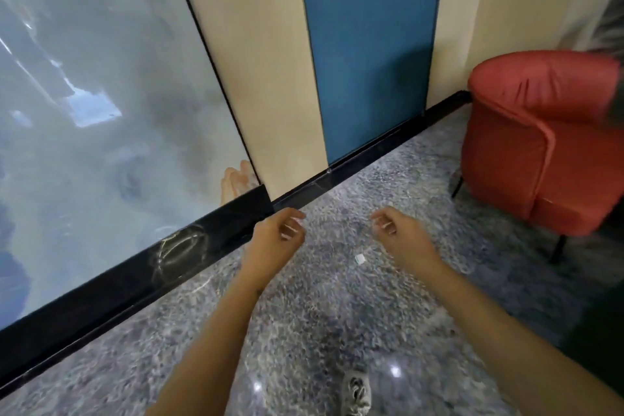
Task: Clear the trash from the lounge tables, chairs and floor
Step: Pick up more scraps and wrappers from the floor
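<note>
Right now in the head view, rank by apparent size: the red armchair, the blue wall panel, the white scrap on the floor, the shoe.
1. blue wall panel
2. red armchair, cut off at the frame edge
3. shoe, partly out of frame
4. white scrap

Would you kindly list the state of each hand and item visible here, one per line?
Left hand: empty, fingers loosely curled, held above the floor.
Right hand: empty, fingers loosely curled, held above the floor.
Small white scrap: lying on the speckled floor, not picked up.
Red armchair: upright by the wall, visible part bare.
Shoe: planted on the floor.
</note>
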Demonstrator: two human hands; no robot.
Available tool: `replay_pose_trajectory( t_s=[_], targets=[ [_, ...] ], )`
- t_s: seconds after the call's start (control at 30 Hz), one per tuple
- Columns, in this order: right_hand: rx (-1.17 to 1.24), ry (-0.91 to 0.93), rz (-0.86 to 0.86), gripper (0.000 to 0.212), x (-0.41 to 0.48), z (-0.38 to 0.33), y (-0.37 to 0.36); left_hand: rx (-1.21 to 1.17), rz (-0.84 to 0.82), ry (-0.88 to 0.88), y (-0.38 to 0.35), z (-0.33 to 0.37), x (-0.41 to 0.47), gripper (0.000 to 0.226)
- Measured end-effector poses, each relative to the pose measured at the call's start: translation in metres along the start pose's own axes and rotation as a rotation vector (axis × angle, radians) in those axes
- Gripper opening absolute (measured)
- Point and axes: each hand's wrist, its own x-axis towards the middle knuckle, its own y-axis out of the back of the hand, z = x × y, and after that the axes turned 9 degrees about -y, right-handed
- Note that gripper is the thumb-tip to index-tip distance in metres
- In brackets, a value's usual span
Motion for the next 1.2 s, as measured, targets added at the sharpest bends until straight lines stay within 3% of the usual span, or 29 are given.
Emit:
replay_pose_trajectory(
  t_s=[0.2,0.43,0.77,1.0,1.2],
  targets=[
    [0.037,-0.073,0.15,0.017,0.161,-0.014,-0.001,0.017,-0.186,-0.104,-0.012,-0.053,0.201,0.016],
    [0.045,-0.171,0.314,0.02,0.296,-0.014,0.024,0.005,-0.32,-0.377,-0.05,-0.074,0.405,0.019],
    [0.096,-0.632,0.727,0.018,0.433,0.055,0.005,-0.012,-0.86,-0.758,-0.196,-0.089,0.649,0.019],
    [0.16,-0.892,1.015,0.021,0.476,0.049,-0.041,-0.098,-1.141,-1.037,-0.268,-0.08,0.713,0.017],
    [0.134,-1.036,1.146,0.023,0.455,0.065,-0.089,-0.294,-1.182,-1.114,-0.312,-0.091,0.686,0.017]
  ],
)
